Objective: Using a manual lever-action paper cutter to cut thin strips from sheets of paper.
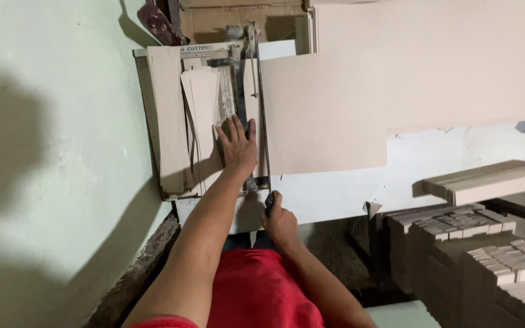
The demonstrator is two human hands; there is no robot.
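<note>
A paper cutter (153, 115) lies on a white table, with cut tan card strips (171, 115) stacked on its bed. My left hand (237, 144) presses flat, fingers spread, on the card beside the blade arm (261, 109). My right hand (281, 222) grips the black handle (269, 203) at the near end of the blade arm, which lies down along the cutter's edge. A large tan cardboard sheet (329, 109) extends to the right of the blade.
A pale green wall (50, 152) fills the left. At the right stand stacks of cut cardboard pieces (487, 249) and a bundle of boards (493, 181). The white table surface (457, 158) runs under the large sheet. My red clothing (256, 291) shows below.
</note>
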